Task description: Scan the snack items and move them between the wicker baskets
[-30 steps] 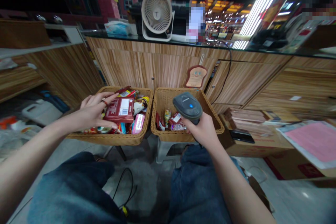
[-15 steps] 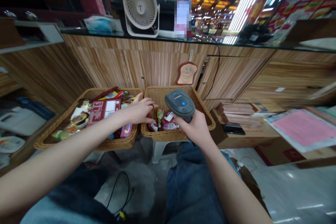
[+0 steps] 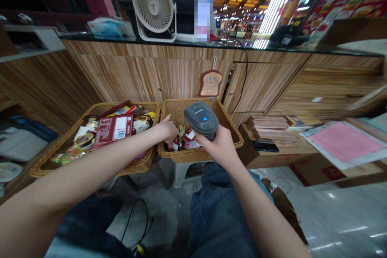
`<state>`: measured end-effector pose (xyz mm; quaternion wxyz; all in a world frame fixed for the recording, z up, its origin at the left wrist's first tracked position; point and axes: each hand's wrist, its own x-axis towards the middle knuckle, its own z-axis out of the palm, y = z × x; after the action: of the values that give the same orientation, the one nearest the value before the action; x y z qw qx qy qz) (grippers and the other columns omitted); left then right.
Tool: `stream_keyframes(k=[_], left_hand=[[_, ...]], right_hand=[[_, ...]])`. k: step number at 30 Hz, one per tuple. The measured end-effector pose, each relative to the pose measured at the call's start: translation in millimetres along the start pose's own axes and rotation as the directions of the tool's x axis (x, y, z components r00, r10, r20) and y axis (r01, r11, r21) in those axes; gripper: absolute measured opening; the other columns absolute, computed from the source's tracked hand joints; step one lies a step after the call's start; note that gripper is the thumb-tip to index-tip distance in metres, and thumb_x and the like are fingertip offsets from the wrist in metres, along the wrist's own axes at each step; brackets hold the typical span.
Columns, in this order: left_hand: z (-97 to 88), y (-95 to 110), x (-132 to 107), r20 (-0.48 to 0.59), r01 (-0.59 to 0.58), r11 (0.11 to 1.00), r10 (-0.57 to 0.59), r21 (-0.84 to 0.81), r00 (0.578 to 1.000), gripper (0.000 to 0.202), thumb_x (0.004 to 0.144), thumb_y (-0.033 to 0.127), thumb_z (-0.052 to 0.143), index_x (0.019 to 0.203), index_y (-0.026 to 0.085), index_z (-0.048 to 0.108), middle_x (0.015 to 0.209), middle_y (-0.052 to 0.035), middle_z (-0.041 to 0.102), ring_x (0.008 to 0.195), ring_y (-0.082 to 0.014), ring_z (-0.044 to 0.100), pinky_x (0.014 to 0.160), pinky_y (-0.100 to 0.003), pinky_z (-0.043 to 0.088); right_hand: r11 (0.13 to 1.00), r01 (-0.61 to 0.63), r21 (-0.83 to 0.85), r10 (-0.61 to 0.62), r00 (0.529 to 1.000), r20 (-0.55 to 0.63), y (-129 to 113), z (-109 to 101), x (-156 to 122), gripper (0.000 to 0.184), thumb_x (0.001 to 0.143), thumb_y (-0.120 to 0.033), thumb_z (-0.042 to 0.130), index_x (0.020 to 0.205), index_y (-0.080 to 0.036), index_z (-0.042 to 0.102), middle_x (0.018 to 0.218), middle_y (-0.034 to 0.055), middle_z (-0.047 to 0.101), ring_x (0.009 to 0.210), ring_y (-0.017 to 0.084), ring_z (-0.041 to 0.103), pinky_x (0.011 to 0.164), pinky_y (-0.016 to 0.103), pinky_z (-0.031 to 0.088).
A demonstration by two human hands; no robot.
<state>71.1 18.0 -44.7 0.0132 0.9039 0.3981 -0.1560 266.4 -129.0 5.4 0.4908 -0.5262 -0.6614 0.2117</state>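
My right hand [image 3: 220, 145] grips a grey barcode scanner [image 3: 201, 117] with a blue light, held over the right wicker basket [image 3: 230, 129]. My left hand [image 3: 167, 130] reaches down into that basket among small wrapped snacks [image 3: 186, 139]; its fingers curl around something hidden from me. The left wicker basket [image 3: 60, 153] is full of packets, with a dark red box [image 3: 111, 127] lying on top.
A wooden counter runs behind the baskets, with a white desk fan [image 3: 154, 6] and a monitor on it. A toast-shaped board [image 3: 211, 83] hangs on the cabinet. Cardboard boxes with a phone [image 3: 266, 145] and pink paper [image 3: 344, 142] sit to the right. A black cable [image 3: 133, 217] lies on the floor.
My left hand has let go of the red box in the left basket and moved right into the right basket. The scanner hand has stayed about where it was.
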Motion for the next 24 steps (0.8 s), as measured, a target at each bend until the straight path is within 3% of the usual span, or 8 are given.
stream_keyframes(k=[3, 7, 12, 19, 24], left_hand=[[-5.1, -5.0, -11.8, -0.219, -0.048, 0.999, 0.051, 0.016, 0.974, 0.059, 0.061, 0.060, 0.083, 0.111, 0.027, 0.079, 0.113, -0.0129, 0.077, 0.126, -0.0377, 0.060, 0.122, -0.068, 0.012], [-20.4, -9.7, -38.6, -0.431, -0.006, 0.993, 0.054, 0.114, 0.901, 0.074, 0.062, 0.045, 0.087, 0.130, 0.024, 0.071, 0.121, -0.0140, 0.072, 0.128, -0.0390, 0.057, 0.125, -0.066, 0.010], [-19.3, -7.8, -70.1, -0.700, 0.076, 0.997, -0.056, -0.003, 0.712, 0.097, 0.076, 0.041, 0.080, 0.161, 0.016, 0.040, 0.135, -0.0197, 0.063, 0.131, -0.0411, 0.054, 0.125, -0.070, 0.007], [-6.6, -9.6, -83.3, -0.854, 0.118, 0.985, -0.170, -0.128, 0.491, 0.098, 0.084, 0.049, 0.074, 0.166, 0.022, 0.027, 0.145, -0.0188, 0.056, 0.137, -0.0390, 0.051, 0.124, -0.068, 0.014], [-8.6, -9.8, -83.7, -0.887, 0.131, 0.979, -0.196, -0.155, 0.417, 0.101, 0.084, 0.047, 0.075, 0.167, 0.027, 0.020, 0.150, -0.0172, 0.053, 0.141, -0.0389, 0.048, 0.124, -0.066, 0.016]], right_hand=[[1.000, -0.005, 0.007, 0.005, 1.000, 0.008, 0.3, -0.2, 0.0, 0.017, 0.082, -0.037, 0.070, 0.076, -0.022, 0.065, 0.072, 0.0072, 0.077, 0.076, 0.028, 0.077, 0.065, 0.030, 0.056], [1.000, -0.005, 0.020, 0.005, 1.000, 0.005, 2.0, 0.4, 0.0, 0.016, 0.081, -0.037, 0.070, 0.078, -0.022, 0.066, 0.072, 0.0070, 0.077, 0.080, 0.030, 0.078, 0.066, 0.031, 0.057], [1.000, -0.019, 0.020, 0.019, 1.000, 0.007, 2.0, 1.0, 0.3, 0.019, 0.082, -0.038, 0.068, 0.074, -0.022, 0.062, 0.071, 0.0073, 0.076, 0.078, 0.029, 0.077, 0.065, 0.032, 0.056], [1.000, -0.012, -0.014, 0.013, 0.997, 0.077, 1.2, 0.9, 0.3, 0.020, 0.084, -0.037, 0.068, 0.072, -0.022, 0.062, 0.066, 0.0055, 0.074, 0.084, 0.030, 0.077, 0.067, 0.031, 0.056], [0.998, 0.037, -0.049, -0.029, 0.989, 0.148, 0.9, 2.0, -1.1, 0.010, 0.082, -0.029, 0.069, 0.081, -0.020, 0.066, 0.074, 0.0057, 0.077, 0.078, 0.027, 0.076, 0.070, 0.031, 0.055]])
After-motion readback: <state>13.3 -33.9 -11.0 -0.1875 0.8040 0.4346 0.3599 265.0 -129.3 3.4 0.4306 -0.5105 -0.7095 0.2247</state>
